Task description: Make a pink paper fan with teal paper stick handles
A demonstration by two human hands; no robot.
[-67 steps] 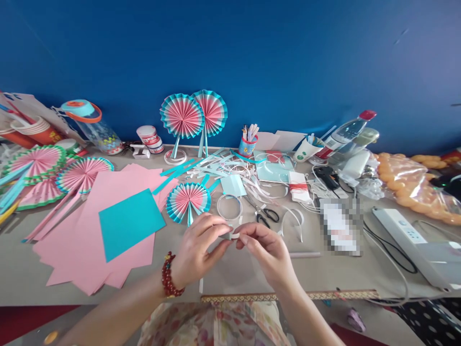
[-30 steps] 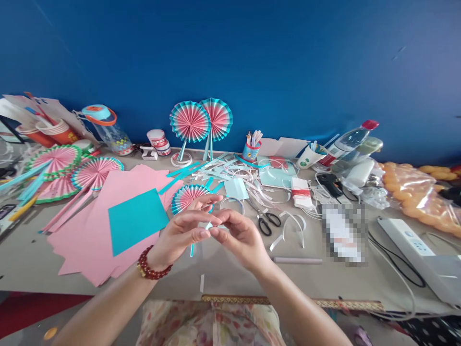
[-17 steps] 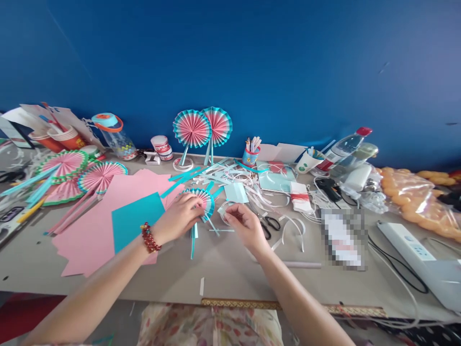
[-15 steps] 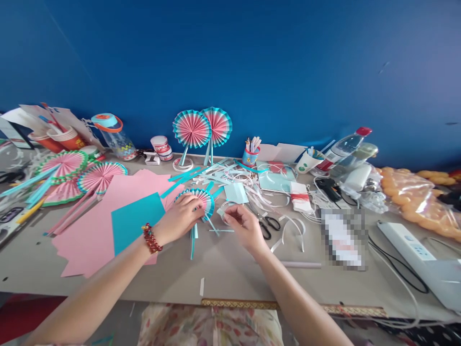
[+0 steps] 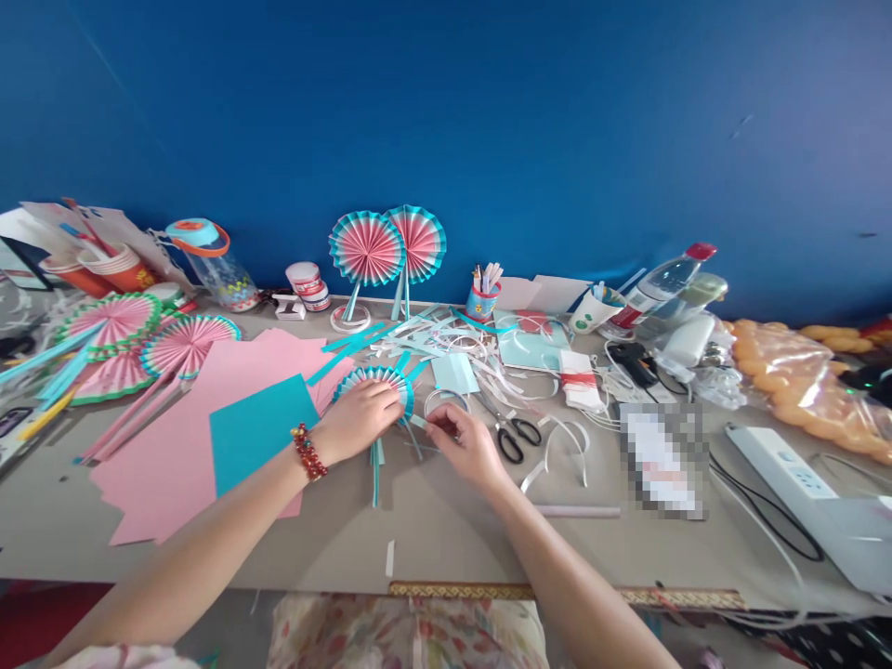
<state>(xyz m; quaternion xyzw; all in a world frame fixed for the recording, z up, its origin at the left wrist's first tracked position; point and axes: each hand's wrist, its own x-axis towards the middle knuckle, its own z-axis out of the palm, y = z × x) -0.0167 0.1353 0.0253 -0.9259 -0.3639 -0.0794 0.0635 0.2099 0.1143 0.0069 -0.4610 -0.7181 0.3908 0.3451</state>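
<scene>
A round pleated paper fan with a teal rim lies on the table, largely covered by my left hand, whose fingers press down and hold it. Teal and pale paper strips hang from its lower side toward me. My right hand, just right of the fan, pinches a short whitish strip of tape between thumb and forefinger. Behind those fingers a tape roll lies partly hidden. Black-handled scissors rest to the right of my right hand.
Pink paper sheets and a teal sheet lie left. Finished-looking fans lean on the blue wall; other fans lie far left. Paper scraps spread behind my hands. A bottle and power strip are right.
My left hand has shifted slightly right over the fan. The pinched strip in my right hand has moved left and down, closer to the fan, and away from the tape roll.
</scene>
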